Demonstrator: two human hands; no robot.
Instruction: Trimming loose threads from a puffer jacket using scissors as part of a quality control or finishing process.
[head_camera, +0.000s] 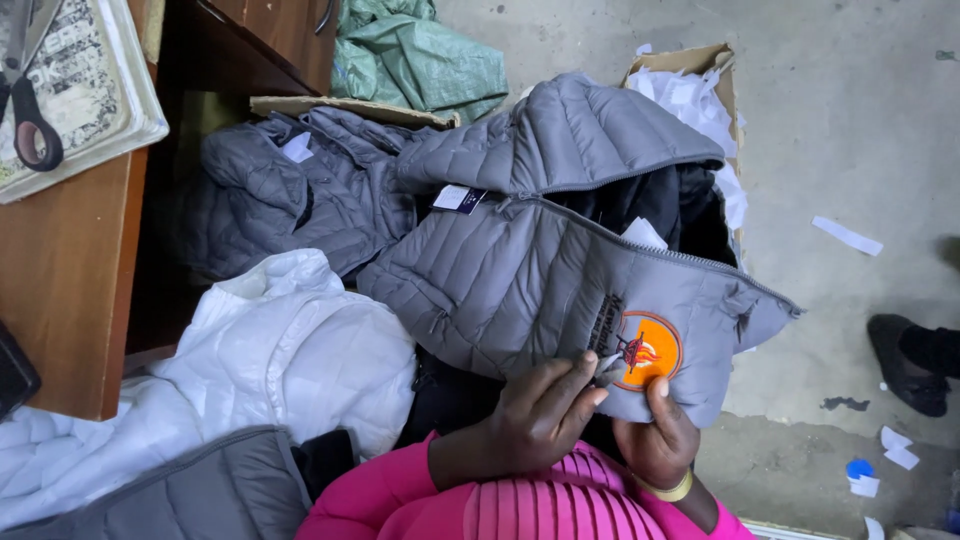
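Concrete floor (860, 130) littered with paper scraps (847, 235), a wooden desk (65, 260) at left bearing a tray (120, 95) with scissors (30, 110), and a cardboard box (690, 62) beyond. Grey jacket (520, 280) spread over the lap, above a white jacket (290, 350). Left hand (535, 420) pinches the fabric beside the orange emblem (648, 350); right hand (660, 435) grips the hem, thumb on the emblem.

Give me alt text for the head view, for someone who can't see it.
Both hands hold a grey puffer jacket at its orange round badge: the left hand pinches beside the badge, the right hand supports the hem. More grey jackets and a white jacket lie piled left, beside a wooden desk with scissors.
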